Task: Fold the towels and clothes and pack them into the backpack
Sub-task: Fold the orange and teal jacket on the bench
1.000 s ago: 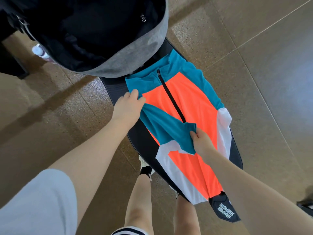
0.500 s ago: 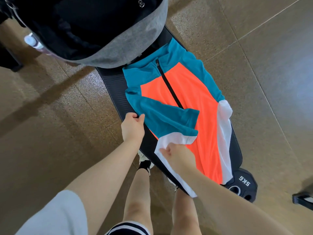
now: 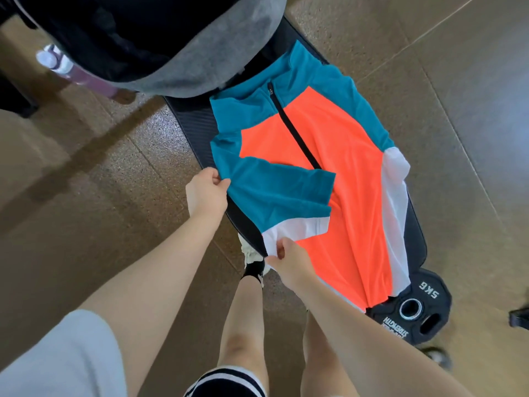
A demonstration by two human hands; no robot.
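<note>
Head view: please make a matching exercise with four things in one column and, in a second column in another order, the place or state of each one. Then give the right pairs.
Things:
1. jersey
2. backpack
3. weight plate
4. left hand

Places or states:
A. on the floor at the near end of the bench
B. spread on the bench, one sleeve folded across its front
C. pinching the fold at the jersey's teal edge
D. standing open at the far end of the bench

Pairs: 1-B, 2-D, 3-A, 4-C

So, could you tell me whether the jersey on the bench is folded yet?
Partly folded: the jersey lies flat on the bench, its near sleeve turned over the front; the far side is still spread.
</note>
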